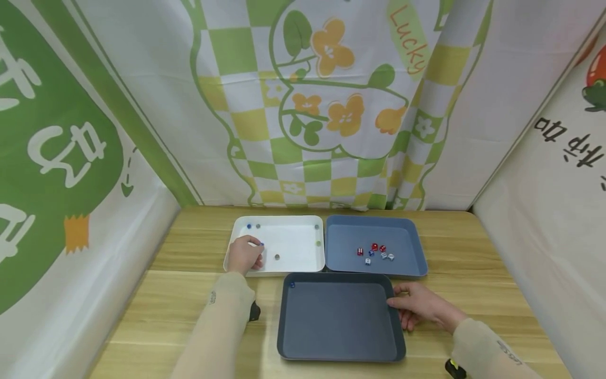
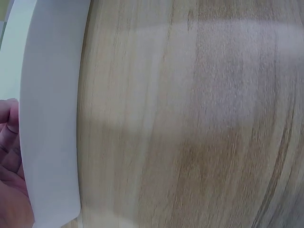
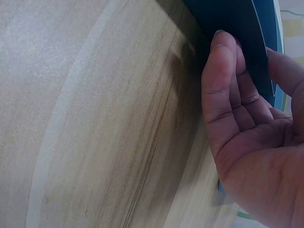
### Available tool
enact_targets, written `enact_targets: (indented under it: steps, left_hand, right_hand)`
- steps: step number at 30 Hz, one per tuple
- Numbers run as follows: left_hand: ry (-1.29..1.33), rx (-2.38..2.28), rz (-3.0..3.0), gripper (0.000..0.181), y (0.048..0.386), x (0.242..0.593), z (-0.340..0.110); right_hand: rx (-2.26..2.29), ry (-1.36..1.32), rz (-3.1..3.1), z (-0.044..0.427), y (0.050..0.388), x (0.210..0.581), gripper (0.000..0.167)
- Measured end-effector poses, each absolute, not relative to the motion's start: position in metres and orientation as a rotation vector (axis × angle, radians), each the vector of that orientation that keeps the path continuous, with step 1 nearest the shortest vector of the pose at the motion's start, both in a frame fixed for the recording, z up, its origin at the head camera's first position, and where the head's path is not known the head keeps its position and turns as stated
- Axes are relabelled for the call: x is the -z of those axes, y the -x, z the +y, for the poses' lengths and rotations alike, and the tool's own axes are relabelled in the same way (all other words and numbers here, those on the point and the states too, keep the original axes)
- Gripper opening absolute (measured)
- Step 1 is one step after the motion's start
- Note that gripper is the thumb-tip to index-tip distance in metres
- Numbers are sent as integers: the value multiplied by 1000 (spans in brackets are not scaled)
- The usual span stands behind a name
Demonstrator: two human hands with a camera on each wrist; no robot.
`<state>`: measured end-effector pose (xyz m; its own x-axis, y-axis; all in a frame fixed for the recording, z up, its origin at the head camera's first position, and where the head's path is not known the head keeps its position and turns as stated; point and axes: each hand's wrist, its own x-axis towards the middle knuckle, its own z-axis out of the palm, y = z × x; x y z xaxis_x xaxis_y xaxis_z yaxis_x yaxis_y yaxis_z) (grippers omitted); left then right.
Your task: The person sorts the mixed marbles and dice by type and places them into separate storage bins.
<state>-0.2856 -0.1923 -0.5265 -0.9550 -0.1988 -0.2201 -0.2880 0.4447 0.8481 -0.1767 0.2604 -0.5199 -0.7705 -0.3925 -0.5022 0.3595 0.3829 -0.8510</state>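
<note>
My left hand (image 1: 244,255) is over the left part of a white tray (image 1: 293,263). A small blue piece (image 1: 262,243), too small to identify, shows at its index fingertip; the thumb looks apart from it. Small round marble-like pieces lie in this tray: one blue (image 1: 249,226), one green (image 1: 319,243) and a few greyish ones, including a grey one (image 1: 277,257) near the hand. My right hand (image 1: 416,304) grips the right rim of a dark grey tray (image 1: 341,321), thumb over the edge and fingers outside. One blue die (image 1: 292,285) sits in that tray's far left corner.
A blue-grey tray (image 1: 407,237) stands right of the white one, behind the dark tray. It holds several dice, among them a red die (image 1: 360,251) and a white die (image 1: 367,261). Wooden tabletop (image 1: 189,295) surrounds the trays; printed curtains (image 1: 312,179) hang behind.
</note>
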Motion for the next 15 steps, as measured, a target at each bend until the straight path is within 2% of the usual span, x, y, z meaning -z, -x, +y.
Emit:
enact_targets:
  steps: [15]
  left_hand:
    - [530,-1378,2636,15,288,531,-182]
  right_hand:
    - [1453,34,1985,262,177,525,34]
